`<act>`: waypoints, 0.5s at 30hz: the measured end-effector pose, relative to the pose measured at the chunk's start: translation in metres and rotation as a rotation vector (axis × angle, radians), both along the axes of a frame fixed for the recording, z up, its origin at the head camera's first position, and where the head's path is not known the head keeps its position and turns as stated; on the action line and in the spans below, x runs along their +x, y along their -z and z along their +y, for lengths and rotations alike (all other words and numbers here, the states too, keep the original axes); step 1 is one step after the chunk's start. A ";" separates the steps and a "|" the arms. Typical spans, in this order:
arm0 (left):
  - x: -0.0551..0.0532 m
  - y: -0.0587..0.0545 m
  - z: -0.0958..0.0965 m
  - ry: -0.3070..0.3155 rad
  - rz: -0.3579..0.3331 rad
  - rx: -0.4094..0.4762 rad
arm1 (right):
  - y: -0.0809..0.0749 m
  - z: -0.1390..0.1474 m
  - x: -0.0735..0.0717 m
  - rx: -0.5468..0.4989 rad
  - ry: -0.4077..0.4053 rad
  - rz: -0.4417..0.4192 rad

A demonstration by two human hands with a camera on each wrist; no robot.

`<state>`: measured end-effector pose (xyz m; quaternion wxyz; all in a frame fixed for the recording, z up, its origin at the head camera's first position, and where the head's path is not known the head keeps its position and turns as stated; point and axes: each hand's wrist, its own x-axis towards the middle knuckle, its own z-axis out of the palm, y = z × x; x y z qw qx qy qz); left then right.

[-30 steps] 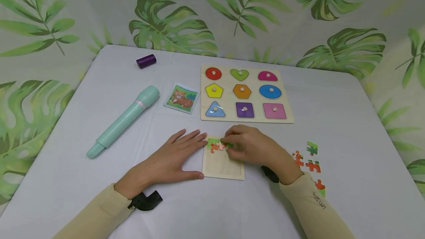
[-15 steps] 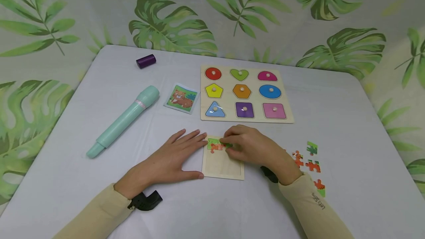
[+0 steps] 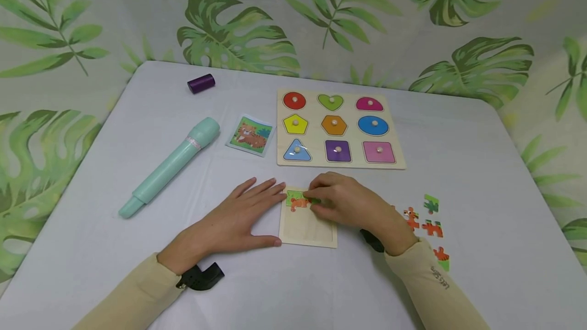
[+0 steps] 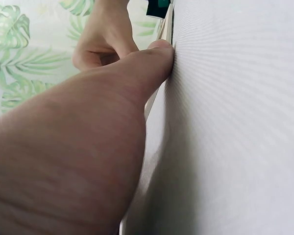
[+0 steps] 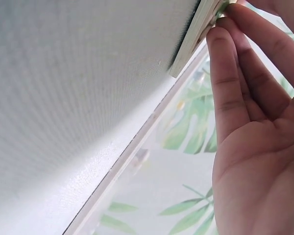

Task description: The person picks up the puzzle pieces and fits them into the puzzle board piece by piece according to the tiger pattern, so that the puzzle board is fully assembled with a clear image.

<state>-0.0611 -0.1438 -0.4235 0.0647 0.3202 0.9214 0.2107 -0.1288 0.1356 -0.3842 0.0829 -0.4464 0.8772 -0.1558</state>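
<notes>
My left hand lies flat with fingers spread, its fingertips and thumb at the left edge of a small wooden puzzle tray. In the left wrist view, its thumb rests beside the tray's edge. A green and orange corner piece sits in the tray's upper left. With thumb and curled fingers, my right hand pinches a green and orange puzzle piece against it, at the tray's top; the hand hides most of that piece. The right wrist view shows the fingertips bunched at the tray's rim.
Several loose puzzle pieces lie right of my right forearm. Behind the tray are a knobbed shape board and a tiger picture card. A mint-green tube and a purple cylinder lie left.
The piece under my right fingers has shifted slightly left and closed the gap to the corner piece. My left hand has stayed still.
</notes>
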 end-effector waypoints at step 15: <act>0.000 0.000 0.000 -0.004 0.004 -0.002 | -0.001 -0.003 0.003 -0.001 0.026 0.039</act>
